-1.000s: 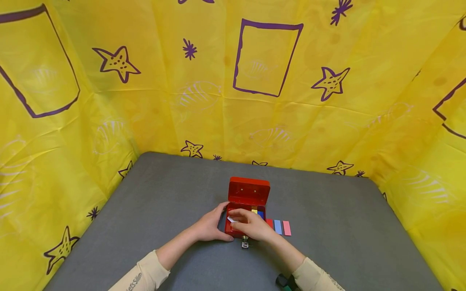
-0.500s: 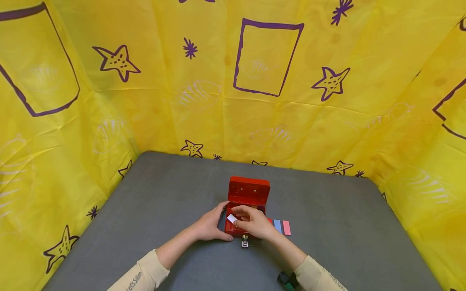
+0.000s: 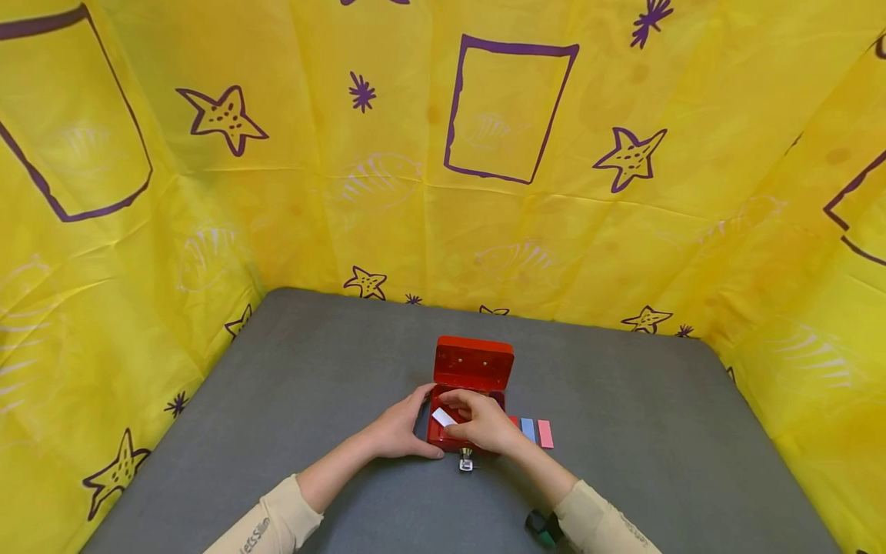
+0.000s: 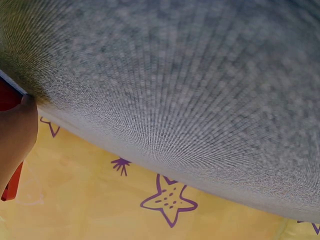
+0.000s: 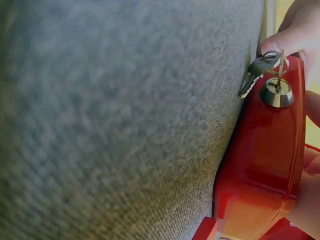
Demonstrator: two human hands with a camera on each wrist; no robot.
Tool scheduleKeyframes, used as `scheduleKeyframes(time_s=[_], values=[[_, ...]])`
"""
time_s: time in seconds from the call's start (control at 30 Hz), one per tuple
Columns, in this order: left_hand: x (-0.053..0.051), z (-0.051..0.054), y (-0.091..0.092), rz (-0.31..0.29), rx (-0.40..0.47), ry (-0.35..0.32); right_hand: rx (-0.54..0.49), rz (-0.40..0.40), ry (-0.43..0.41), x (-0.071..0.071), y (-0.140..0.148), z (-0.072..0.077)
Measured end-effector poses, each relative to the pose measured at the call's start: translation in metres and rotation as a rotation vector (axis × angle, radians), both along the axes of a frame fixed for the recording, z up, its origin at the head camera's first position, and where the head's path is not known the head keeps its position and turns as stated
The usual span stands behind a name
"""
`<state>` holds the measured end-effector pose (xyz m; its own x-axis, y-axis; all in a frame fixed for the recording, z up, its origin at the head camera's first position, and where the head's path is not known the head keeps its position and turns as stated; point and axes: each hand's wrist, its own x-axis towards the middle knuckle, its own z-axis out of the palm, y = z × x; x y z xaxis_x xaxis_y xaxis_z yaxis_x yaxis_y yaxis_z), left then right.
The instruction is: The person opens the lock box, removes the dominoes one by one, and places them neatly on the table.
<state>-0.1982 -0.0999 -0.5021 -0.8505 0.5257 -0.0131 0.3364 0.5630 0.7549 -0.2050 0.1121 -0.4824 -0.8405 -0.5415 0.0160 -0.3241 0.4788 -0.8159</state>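
Observation:
A small red cash box [image 3: 433,440] stands on the table with its lid [image 3: 474,363] raised. My left hand [image 3: 398,432] grips the box's left side, thumb at the front corner and fingers toward the back. Over the box opening, my right hand [image 3: 487,423] pinches a small white rectangular piece [image 3: 443,417] near its right end. Most of the box's inside is hidden by that hand. In the right wrist view, the front shows a round lock [image 5: 278,93] with a key in it and more keys [image 5: 260,69] hanging from a ring.
Flat blue [image 3: 528,429] and pink [image 3: 545,434] strips lie right of the box, beside a partly hidden red piece [image 3: 514,421]. A dark object with a green part [image 3: 543,529] shows by the right sleeve. Yellow patterned cloth [image 3: 388,215] walls in the grey table [image 3: 332,338].
My right hand has shifted slightly, and more of the white piece shows. The yellow and blue pieces inside the box are now covered by the hand. My left hand stays put.

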Motion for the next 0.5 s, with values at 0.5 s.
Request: scheduleKeyframes(time_s=[0.5], values=[[-0.0004, -0.0015, 0.0006, 0.004, -0.008, 0.008, 0.124, 0.038, 0.148, -0.0016, -0.0025, -0.0030]])
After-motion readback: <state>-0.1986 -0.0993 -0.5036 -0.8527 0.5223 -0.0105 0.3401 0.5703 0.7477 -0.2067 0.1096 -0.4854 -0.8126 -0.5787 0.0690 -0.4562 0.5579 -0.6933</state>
